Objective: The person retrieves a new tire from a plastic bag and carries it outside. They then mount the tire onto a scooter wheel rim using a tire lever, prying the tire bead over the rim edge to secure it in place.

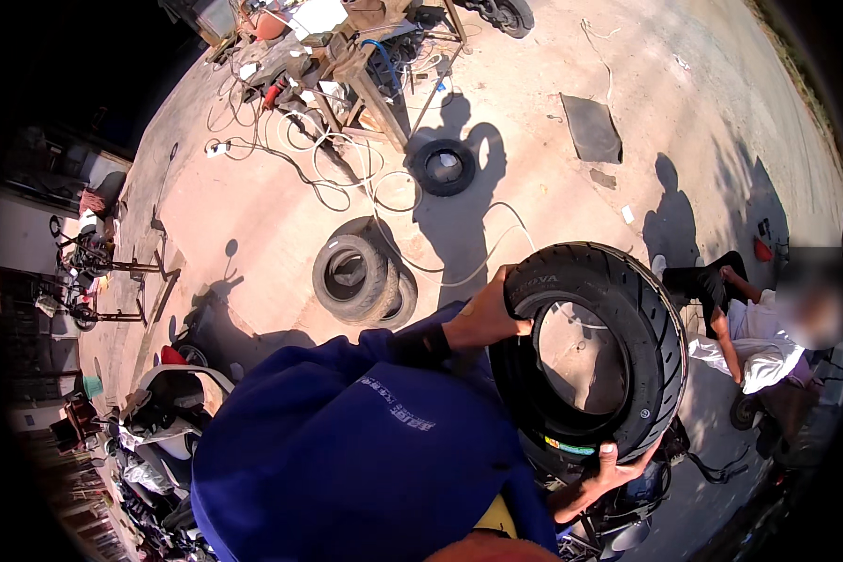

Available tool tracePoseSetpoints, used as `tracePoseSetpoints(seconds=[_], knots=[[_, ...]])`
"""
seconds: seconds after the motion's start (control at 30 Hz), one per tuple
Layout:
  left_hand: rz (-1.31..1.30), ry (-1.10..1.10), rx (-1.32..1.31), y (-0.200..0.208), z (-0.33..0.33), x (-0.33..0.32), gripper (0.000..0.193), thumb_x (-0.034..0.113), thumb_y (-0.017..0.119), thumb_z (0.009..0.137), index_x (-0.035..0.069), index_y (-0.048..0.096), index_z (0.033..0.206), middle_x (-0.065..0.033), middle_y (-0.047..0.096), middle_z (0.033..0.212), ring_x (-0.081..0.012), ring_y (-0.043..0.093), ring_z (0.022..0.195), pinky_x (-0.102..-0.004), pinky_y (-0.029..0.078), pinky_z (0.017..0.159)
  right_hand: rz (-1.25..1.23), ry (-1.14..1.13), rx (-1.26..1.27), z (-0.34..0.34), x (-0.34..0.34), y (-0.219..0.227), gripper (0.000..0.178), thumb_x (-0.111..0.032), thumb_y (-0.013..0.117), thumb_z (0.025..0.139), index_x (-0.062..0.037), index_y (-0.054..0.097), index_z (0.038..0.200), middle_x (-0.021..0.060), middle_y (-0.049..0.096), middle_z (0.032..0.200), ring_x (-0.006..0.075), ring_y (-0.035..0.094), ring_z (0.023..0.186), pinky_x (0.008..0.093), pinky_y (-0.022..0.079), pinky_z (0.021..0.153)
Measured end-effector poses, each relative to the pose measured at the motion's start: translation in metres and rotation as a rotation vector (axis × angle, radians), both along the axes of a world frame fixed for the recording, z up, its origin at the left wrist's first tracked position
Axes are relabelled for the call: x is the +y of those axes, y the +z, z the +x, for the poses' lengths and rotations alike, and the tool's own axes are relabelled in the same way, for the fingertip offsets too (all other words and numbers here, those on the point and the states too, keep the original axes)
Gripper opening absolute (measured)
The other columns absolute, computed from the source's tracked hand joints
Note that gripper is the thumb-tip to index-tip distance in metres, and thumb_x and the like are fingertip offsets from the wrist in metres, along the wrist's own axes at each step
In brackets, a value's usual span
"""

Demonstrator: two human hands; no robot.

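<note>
Head view: both hands (485, 315) grip a black tyre (648, 337), other tyres (375, 283) lying left, a person (757, 328) right.

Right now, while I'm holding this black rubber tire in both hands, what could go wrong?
The black rubber tire with grooved tread could slip if the left hand, upper left, or right hand, lower right, loses grip. The thin white cable looping over the pale ground might trip you. The worn, dark rubber tires near that cable could obstruct a step, too.
</note>
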State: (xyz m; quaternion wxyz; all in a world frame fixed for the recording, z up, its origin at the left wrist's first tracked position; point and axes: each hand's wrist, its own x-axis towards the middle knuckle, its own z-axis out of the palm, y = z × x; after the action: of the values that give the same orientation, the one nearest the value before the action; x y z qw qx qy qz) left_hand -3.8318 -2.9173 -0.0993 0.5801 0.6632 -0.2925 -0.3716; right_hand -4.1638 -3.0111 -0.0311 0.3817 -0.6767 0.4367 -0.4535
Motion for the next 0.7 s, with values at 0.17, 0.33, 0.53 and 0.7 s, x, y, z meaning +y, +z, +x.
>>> tracePoseSetpoints(seconds=[0.17, 0.33, 0.53, 0.7], knots=[[0.027, 0.167, -0.055, -0.02, 0.05, -0.05, 0.086, 0.012, 0.084, 0.075, -0.004, 0.036, 0.145, -0.0174, 0.057, 0.132, -0.025, 0.056, 0.126, -0.0387, 0.044, 0.111, 0.089, 0.141, -0.086, 0.081, -0.083, 0.0, 0.12, -0.05, 0.095, 0.066, 0.0115, 0.039, 0.153, 0.0227, 0.053, 0.147, 0.03, 0.053, 0.133, 0.0426, 0.038, 0.115], [-0.07, 0.118, 0.037, -0.042, 0.086, -0.163, 0.085, 0.012, 0.083, 0.076, -0.004, 0.036, 0.145, -0.0145, 0.055, 0.133, -0.0211, 0.051, 0.129, -0.0367, 0.04, 0.112, 0.098, 0.084, -0.024, 0.126, -0.179, 0.017, 0.119, -0.044, 0.093, 0.065, 0.0132, 0.037, 0.153, 0.0279, 0.052, 0.145, 0.0338, 0.053, 0.132, 0.0448, 0.038, 0.115], [-0.051, -0.033, 0.168, -0.072, 0.154, -0.336, 0.096, 0.025, 0.086, 0.076, -0.005, 0.032, 0.149, -0.0214, 0.055, 0.14, -0.0294, 0.055, 0.133, -0.0397, 0.041, 0.113, -0.067, 0.018, 0.175, 0.182, -0.339, 0.001, 0.11, -0.054, 0.084, 0.074, 0.0084, 0.041, 0.154, 0.0262, 0.051, 0.15, 0.0344, 0.052, 0.135, 0.0473, 0.035, 0.118], [0.095, -0.108, 0.09, -0.013, 0.281, -0.447, 0.097, 0.033, 0.085, 0.078, -0.005, 0.033, 0.149, -0.0253, 0.056, 0.137, -0.0334, 0.055, 0.132, -0.0411, 0.042, 0.113, 0.105, -0.108, 0.058, 0.309, -0.458, 0.03, 0.107, -0.051, 0.085, 0.075, 0.0084, 0.043, 0.153, 0.0262, 0.052, 0.148, 0.0354, 0.054, 0.132, 0.0475, 0.04, 0.113]])
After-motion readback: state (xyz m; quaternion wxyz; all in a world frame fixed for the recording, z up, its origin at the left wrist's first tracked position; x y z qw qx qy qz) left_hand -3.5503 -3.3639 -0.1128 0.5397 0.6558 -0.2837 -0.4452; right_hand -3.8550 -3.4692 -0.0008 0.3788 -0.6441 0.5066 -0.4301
